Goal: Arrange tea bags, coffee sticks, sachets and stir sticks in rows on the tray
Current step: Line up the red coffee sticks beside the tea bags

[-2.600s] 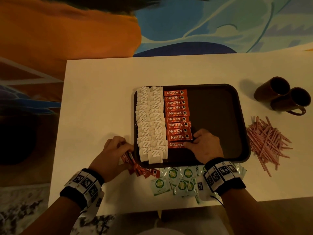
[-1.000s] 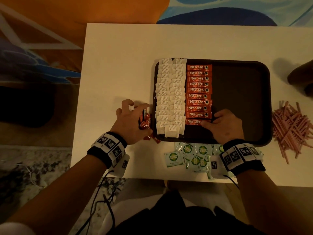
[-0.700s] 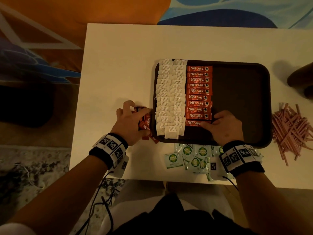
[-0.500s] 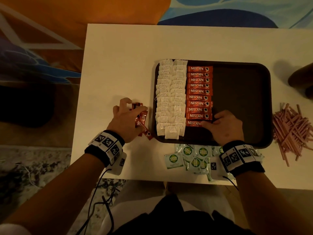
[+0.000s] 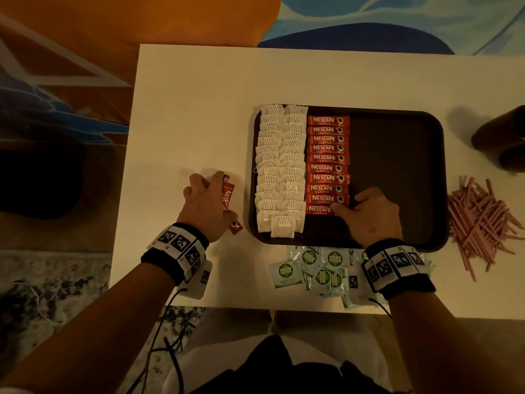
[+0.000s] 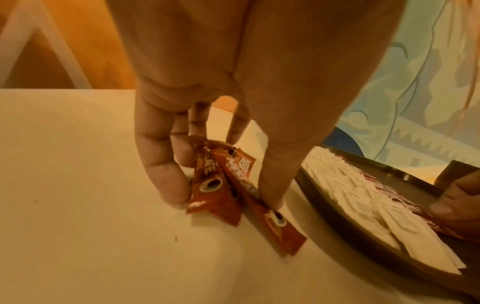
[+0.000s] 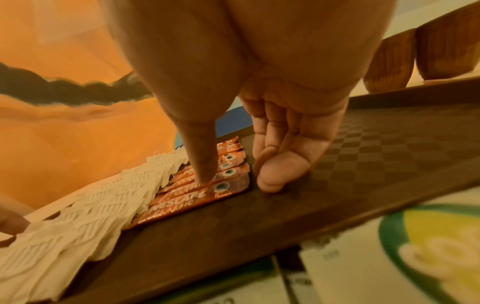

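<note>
A dark tray [image 5: 397, 166] holds two columns of white tea bags [image 5: 279, 172] and a column of red coffee sticks [image 5: 326, 163]. My right hand [image 5: 348, 204] rests on the tray. Its thumb [image 7: 205, 176] presses a near stick and its fingertips [image 7: 270, 181] butt against the sticks' right ends. Left of the tray, my left hand [image 5: 218, 194] pinches a small bundle of loose coffee sticks [image 6: 221, 185] against the table. One more stick [image 5: 235, 226] pokes out below the thumb.
Green-and-white sachets [image 5: 318, 268] lie in a heap at the table's front edge, partly under my right wrist. Pink stir sticks [image 5: 480, 220] are piled right of the tray. Dark mugs [image 5: 505, 140] stand at the far right.
My left hand has slid the loose coffee sticks left, away from the tray's corner, and bunched them between fingers and thumb. The right hand has stayed on the bottom sticks.
</note>
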Demonstrator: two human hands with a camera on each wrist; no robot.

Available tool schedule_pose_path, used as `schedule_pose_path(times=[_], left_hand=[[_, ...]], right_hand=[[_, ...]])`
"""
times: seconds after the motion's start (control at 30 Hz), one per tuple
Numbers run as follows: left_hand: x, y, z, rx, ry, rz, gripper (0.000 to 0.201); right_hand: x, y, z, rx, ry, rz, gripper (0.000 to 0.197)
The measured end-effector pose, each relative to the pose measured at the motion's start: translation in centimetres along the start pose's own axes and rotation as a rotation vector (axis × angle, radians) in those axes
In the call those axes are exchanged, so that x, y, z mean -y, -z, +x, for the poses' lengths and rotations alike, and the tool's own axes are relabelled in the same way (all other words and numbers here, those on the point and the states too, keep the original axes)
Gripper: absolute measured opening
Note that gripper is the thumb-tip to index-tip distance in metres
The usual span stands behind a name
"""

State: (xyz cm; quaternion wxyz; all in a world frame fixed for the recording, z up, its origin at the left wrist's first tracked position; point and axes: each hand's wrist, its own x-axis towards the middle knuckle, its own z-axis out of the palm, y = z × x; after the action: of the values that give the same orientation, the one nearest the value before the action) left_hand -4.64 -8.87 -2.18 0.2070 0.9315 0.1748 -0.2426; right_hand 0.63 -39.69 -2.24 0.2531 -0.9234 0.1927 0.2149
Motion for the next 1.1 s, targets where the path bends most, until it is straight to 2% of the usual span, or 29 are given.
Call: schedule_pose_path(times=[0.1,0.27,0.43,0.67,0.9,1.0,1.1], left_hand=[[-0.1,0.2,0.5,-0.003,0.02,-0.013,0.081],[-0.5,0.2,1.4,-0.011,0.066,-0.014,0.072],[-1.1,-0.8,1.7,-0.05,0.039,0.112,0.061],[-1.1,-0.5,2.3,-0.04,0.042,0.129,0.055],[-1.2,2.2,2.1,0.054,0.007,-0.189,0.05],[-2.7,3.9,1.5,0.098,-0.036,-0.317,0.036],[-4.5,4.9,0.8,0.217,-0.131,-0.378,0.022]], right_hand=[[0.0,0.4,-0.2,-0.028,0.026,0.005,0.05],[1.1,1.1,-1.3,-0.006,0.19,0.06,0.022],[3.0,0.1,-2.9,0.139,0.342,0.083,0.013],[4.7,-0.7,-3.7,0.204,0.442,0.136,0.011],[5.3,-0.3,-3.9,0.217,0.467,0.165,0.012],[6.1,-0.6,-4.3,0.244,0.503,0.211,0.012],[7.3,-0.7,-4.6,0.241,0.549,0.29,0.018]])
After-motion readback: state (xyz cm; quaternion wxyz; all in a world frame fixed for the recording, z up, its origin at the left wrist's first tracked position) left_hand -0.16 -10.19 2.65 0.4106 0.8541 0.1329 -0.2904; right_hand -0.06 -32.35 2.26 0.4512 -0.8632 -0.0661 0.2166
